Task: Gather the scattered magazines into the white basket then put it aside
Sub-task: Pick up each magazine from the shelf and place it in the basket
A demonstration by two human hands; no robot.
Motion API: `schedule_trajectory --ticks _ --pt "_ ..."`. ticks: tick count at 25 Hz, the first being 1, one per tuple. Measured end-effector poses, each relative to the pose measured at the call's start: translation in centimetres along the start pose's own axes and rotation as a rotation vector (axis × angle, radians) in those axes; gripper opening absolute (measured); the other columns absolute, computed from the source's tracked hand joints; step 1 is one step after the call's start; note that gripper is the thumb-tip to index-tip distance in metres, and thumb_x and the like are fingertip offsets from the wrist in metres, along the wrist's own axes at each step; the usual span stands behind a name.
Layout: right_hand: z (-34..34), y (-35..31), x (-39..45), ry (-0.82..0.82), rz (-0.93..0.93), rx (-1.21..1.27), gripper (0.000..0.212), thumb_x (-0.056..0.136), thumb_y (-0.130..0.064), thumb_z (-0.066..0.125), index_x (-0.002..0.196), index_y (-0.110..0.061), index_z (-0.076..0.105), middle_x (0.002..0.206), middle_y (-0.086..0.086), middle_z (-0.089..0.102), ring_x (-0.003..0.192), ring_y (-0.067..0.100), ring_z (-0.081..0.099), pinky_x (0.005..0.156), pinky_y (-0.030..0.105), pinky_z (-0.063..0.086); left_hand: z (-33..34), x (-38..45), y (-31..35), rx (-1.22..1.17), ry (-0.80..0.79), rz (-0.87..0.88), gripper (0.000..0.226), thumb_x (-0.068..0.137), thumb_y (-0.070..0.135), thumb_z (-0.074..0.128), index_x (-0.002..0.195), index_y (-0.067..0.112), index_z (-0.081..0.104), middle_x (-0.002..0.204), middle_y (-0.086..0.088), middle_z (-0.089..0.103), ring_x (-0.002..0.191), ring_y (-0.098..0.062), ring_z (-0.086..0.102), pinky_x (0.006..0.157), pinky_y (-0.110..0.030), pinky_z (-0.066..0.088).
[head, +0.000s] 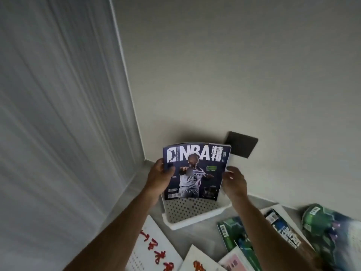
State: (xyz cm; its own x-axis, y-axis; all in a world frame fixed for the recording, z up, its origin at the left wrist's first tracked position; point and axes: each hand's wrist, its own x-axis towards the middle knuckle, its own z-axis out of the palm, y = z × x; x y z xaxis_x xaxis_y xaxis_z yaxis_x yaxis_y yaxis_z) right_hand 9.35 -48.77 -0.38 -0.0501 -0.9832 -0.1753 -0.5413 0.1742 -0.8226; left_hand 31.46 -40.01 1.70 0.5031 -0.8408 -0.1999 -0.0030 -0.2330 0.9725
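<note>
Glossy and dark blue, a basketball magazine (195, 171) is held upright between two hands, its cover facing the camera. The left hand (159, 176) grips the left edge, thumb curled over the cover. The right hand (233, 179) grasps the right edge, though its fingers are blurred and the exact hold is hard to read. Directly beneath both grips sits the white basket (192, 214) on the floor, against the wall corner; its perforated bottom is visible below the magazine, and no other magazines can be seen inside.

Nearer than the grips and to the right lie green-covered magazines (240, 237); nearer and to the left lie white ones with red lettering (154, 249). Judging by this, the gathering is at an early stage: most magazines remain scattered, and the basket has not yet been set aside.
</note>
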Motion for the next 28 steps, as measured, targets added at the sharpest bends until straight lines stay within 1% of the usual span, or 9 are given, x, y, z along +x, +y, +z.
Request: schedule_trajectory --ticks 3,6,9,11,13,17,23,26,28 --pt "-0.6 0.8 -1.3 -0.044 0.066 0.020 0.050 0.089 -0.024 0.063 0.135 -0.018 0.044 0.136 0.011 0.057 0.114 0.033 0.060 0.096 0.038 0.047 0.3 -1.8 -0.1 0.041 -0.041 -0.058 0.030 0.076 0.009 0.070 0.089 0.033 0.058 0.092 0.017 0.068 0.081 -0.002 0.065 0.080 -0.035 0.052" --pt "-2.0 4.5 -6.6 -0.065 -0.025 0.082 0.029 0.088 -0.011 0.061 0.113 -0.025 0.059 0.118 0.004 0.068 0.093 0.028 0.070 0.081 0.042 0.058 0.2 -7.1 -1.5 0.135 -0.043 -0.074 0.037 0.078 0.018 0.067 0.103 0.042 0.055 0.092 0.029 0.062 0.085 0.006 0.062 0.072 -0.022 0.052" --pt "-4.1 11.9 -14.8 -0.185 -0.137 -0.111 0.024 0.090 -0.009 0.058 0.099 -0.032 0.059 0.096 -0.006 0.071 0.085 0.014 0.069 0.062 0.015 0.049 0.1 -16.7 -6.5 0.200 -0.002 -0.099 0.036 0.085 0.008 0.063 0.112 0.033 0.060 0.106 0.024 0.062 0.093 0.012 0.059 0.078 -0.023 0.053" --pt "-5.6 16.4 -19.2 -0.319 -0.145 -0.428 0.026 0.088 -0.017 0.058 0.111 -0.028 0.057 0.107 -0.005 0.069 0.089 0.014 0.065 0.065 0.017 0.050 0.1 -23.6 -10.4 0.321 0.004 -0.193 0.037 0.083 0.002 0.064 0.110 0.028 0.062 0.113 0.010 0.064 0.098 0.005 0.060 0.088 -0.028 0.053" --pt "-6.5 19.7 -21.4 -0.407 -0.184 -0.742 0.052 0.085 -0.036 0.061 0.133 -0.028 0.043 0.135 -0.007 0.053 0.114 0.017 0.054 0.089 0.037 0.051 -0.3 -28.1 -14.2 0.445 0.048 -0.293 0.039 0.078 -0.002 0.066 0.113 0.017 0.063 0.117 -0.006 0.063 0.108 -0.018 0.061 0.094 -0.032 0.051" --pt "-8.3 21.0 -21.6 -0.470 -0.191 -0.894 0.085 0.078 -0.050 0.067 0.147 -0.027 0.023 0.152 -0.002 0.033 0.136 0.026 0.036 0.105 0.046 0.041 0.7 -32.1 -17.8 0.524 0.127 -0.503 0.045 0.077 0.004 0.065 0.121 0.012 0.057 0.115 -0.015 0.058 0.106 -0.033 0.059 0.092 -0.044 0.052" --pt "-9.7 21.5 -22.2 -0.520 -0.078 -0.840 0.046 0.084 -0.039 0.067 0.118 -0.021 0.043 0.118 -0.001 0.062 0.087 0.012 0.055 0.066 0.021 0.047 3.5 -32.3 -16.6 -0.244 0.386 -0.859 0.044 0.079 -0.005 0.064 0.115 0.015 0.048 0.082 -0.009 0.064 0.074 -0.024 0.060 0.066 -0.032 0.049" --pt "-10.6 22.4 -23.6 -0.661 0.038 -0.776 0.041 0.084 -0.045 0.063 0.112 -0.022 0.044 0.106 -0.004 0.065 0.088 0.017 0.064 0.059 0.024 0.044 4.1 -32.5 -16.2 -0.229 0.226 -0.850 0.030 0.082 -0.009 0.057 0.111 -0.004 0.061 0.080 -0.019 0.069 0.071 -0.027 0.063 0.070 -0.035 0.054" --pt "-10.6 22.7 -24.4 -0.681 0.110 -0.660 0.037 0.081 -0.045 0.065 0.107 -0.024 0.050 0.101 -0.007 0.067 0.085 0.013 0.066 0.060 0.023 0.050 5.4 -32.9 -14.8 -0.037 0.170 -0.639 0.037 0.078 -0.002 0.059 0.113 -0.014 0.059 0.095 -0.028 0.066 0.084 -0.028 0.059 0.064 -0.030 0.052"
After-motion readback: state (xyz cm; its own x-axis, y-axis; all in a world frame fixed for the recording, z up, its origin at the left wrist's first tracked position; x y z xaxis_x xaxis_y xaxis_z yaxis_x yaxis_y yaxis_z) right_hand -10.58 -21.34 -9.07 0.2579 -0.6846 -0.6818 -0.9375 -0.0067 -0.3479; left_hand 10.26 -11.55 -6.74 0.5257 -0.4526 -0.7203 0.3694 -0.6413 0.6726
